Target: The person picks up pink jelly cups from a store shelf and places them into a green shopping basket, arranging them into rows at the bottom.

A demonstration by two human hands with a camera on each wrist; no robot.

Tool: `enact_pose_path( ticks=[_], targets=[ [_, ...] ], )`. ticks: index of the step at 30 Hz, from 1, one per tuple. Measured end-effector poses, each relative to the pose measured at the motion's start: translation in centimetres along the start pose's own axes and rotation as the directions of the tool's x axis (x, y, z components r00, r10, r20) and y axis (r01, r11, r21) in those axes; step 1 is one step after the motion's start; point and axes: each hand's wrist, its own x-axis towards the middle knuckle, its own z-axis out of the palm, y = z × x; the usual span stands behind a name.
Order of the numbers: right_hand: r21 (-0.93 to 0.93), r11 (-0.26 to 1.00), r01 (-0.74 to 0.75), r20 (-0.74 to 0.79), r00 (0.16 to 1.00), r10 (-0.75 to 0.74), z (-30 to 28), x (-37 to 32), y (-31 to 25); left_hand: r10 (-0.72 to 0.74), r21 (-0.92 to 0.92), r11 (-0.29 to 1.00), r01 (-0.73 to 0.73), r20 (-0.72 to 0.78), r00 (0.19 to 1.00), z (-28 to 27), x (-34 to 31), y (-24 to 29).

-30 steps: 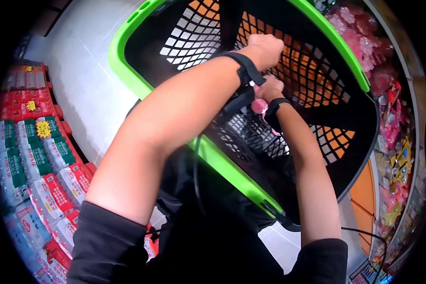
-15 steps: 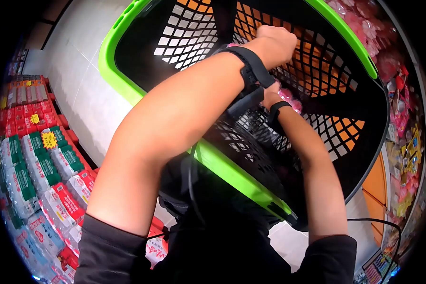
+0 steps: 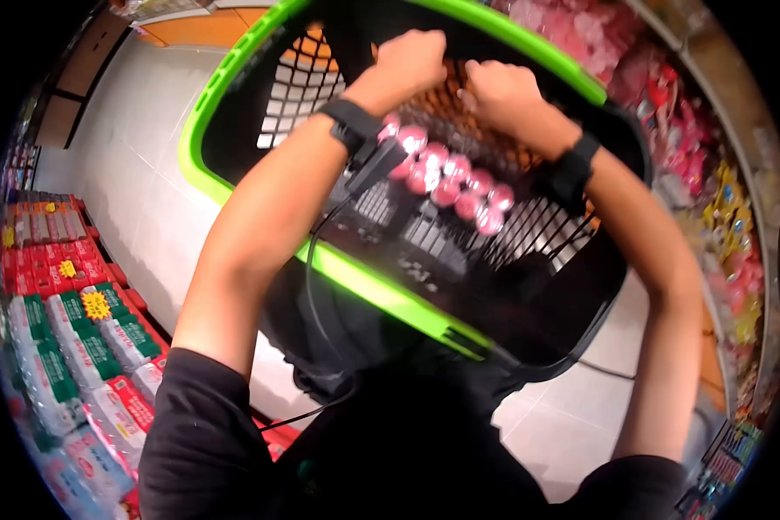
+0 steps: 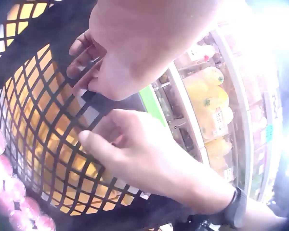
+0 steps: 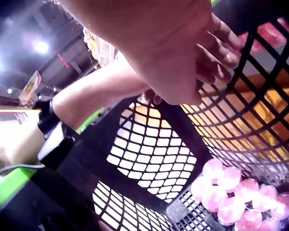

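Observation:
A cluster of shiny pink balls in rows lies low inside a black mesh basket with a bright green rim. The right wrist view also shows these pink balls, near the latticed wall. Above them, toward the far wall, my left hand has loosely bent fingers with nothing between them. Beside it, slightly to the right, is my right hand, its fingers relaxed and bent, also holding nothing. In the left wrist view the right hand is just below the left hand, both close to the mesh.
Stacked bottle packs stand on the left beside pale floor tiles. Shelves of pink packaged goods and colourful hanging items line the right side. A black cable hangs from the left wrist strap across the green rim.
My hands, earlier close together with the left forearm across the basket, have moved apart and farther up. The pink balls, partly hidden by the hands before, now lie in plain view below them.

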Motion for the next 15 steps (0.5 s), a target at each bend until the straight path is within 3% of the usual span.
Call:
enact_pose_path(
  ticks=[1,2,3,4,5,6,9,12,13,15],
  targets=[
    [-0.047,0.997,0.065,-0.287,0.955,-0.076,-0.7,-1.2,0.3,-0.027,0.012,1.000,0.026,0.048,0.998,-1.3,-0.2,0.9],
    [-0.131,0.984,0.124,-0.587,0.790,-0.177,-1.7,-1.3,1.2,-0.017,-0.022,1.000,0.014,-0.146,0.989,-1.3,-0.3,0.9],
    [-0.113,0.987,0.116,-0.690,0.705,-0.162,-4.0,-1.2,2.0,0.022,-0.119,0.991,-0.060,-0.297,0.955,-1.7,-0.2,0.7],
    [-0.074,0.991,0.114,-0.750,0.649,-0.130,-5.5,-2.2,2.9,-0.031,-0.220,0.975,-0.028,-0.261,0.965,-2.7,-0.2,1.3],
    [-0.045,0.999,0.025,-0.762,0.646,-0.051,-6.5,-2.9,4.0,0.008,-0.280,0.954,-0.108,-0.337,0.941,-4.0,-0.5,2.5],
    [-0.008,0.998,-0.070,-0.772,0.635,0.038,-7.1,-3.3,5.3,0.013,-0.294,0.950,-0.107,-0.302,0.953,-5.1,-0.5,3.5],
    [0.234,0.933,-0.275,-0.537,0.763,0.359,-5.1,-2.5,11.1,0.230,-0.301,0.893,-0.336,-0.336,0.913,-6.9,0.6,6.9],
    [0.346,0.917,-0.197,-0.597,0.708,0.377,-1.6,-1.1,15.7,0.379,-0.232,0.817,-0.527,-0.473,0.795,-5.6,3.4,8.9],
    [0.463,0.841,-0.281,-0.503,0.697,0.510,-2.6,-1.3,15.2,0.346,-0.260,0.825,-0.501,-0.469,0.813,-4.6,4.7,9.3],
    [0.420,0.819,-0.392,-0.434,0.705,0.561,-2.8,-0.8,15.1,0.279,-0.322,0.835,-0.446,-0.451,0.848,-2.2,7.8,9.7]
  ],
)
